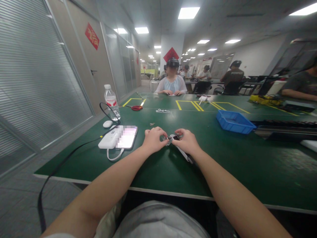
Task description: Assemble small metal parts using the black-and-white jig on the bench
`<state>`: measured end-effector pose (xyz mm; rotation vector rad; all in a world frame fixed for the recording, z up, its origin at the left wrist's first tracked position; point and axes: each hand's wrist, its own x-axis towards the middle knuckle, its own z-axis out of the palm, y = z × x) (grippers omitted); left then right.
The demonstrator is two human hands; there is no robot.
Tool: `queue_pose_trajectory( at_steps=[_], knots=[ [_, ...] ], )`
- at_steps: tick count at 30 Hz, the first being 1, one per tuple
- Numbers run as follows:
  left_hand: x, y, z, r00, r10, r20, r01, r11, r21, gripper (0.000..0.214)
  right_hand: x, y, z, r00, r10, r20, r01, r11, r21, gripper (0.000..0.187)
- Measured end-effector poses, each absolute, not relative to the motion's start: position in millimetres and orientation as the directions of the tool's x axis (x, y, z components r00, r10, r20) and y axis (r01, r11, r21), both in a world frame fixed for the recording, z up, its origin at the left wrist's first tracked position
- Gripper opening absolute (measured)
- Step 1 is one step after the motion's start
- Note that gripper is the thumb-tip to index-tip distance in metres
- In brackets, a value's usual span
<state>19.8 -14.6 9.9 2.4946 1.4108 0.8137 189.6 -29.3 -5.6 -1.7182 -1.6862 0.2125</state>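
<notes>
Over the green table [158, 175], my left hand [154, 141] pinches at a small greyish piece [169, 139] whose kind is too small to make out. My right hand [187, 142] is closed around a long, slim white and dark object [183, 154], its fingers covering much of it. The near end of this object slants down toward me under the right wrist. Both sets of fingertips almost meet at its far end. Just beyond my left hand lie tiny loose bits [152, 124], and further off is a flat whitish strip [163, 111].
Left of my hands are a lit phone [127, 137], a cabled white power bank [108, 140], a round white item [107, 124] and a water bottle [112, 104]. Red-handled scissors [136, 108] lie farther back. A blue bin [234, 122] stands right. A person [172, 82] sits opposite.
</notes>
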Motion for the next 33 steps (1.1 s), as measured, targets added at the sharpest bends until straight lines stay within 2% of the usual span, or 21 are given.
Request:
queue_pose_trajectory(
  at_steps=[33],
  knots=[
    [20.2,-15.2,10.5,0.403,0.836,0.372,0.748,-0.535,0.392,0.015,188.8,-31.4,-3.3,0.129,0.926,0.355,0.805,0.111,-0.583,0.041]
  ],
)
